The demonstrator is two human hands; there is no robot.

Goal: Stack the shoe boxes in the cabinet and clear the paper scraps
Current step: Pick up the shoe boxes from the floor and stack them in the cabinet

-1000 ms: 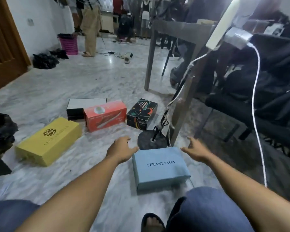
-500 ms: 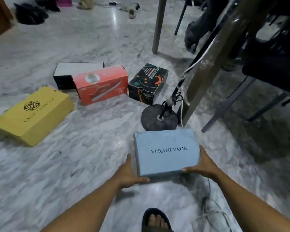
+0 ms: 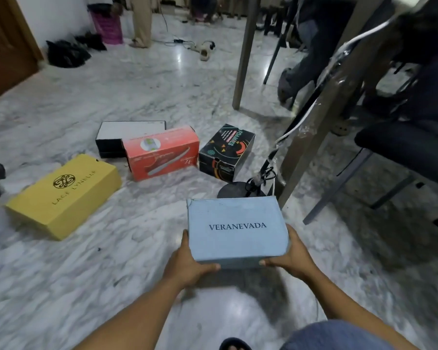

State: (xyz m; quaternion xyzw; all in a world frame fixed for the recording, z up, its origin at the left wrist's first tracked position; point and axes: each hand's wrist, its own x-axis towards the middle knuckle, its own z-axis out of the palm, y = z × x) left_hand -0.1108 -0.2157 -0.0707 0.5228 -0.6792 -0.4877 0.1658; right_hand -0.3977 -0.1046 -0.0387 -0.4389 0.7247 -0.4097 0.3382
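A light blue shoe box printed VERANEVADA is held above the marble floor. My left hand grips its near left corner and my right hand grips its near right corner, thumbs along the front edge. Further out on the floor lie a yellow box, a red box, a black-and-white box behind it, and a black patterned box. No cabinet or paper scraps are in sight.
A round black stand base with cables sits just beyond the blue box, beside a wooden table leg. Chairs stand at right. Dark bags, a pink bin and standing people are at the far end.
Both hands closed on the blue box's near corners and lifted it off the floor toward me. The other boxes have not moved.
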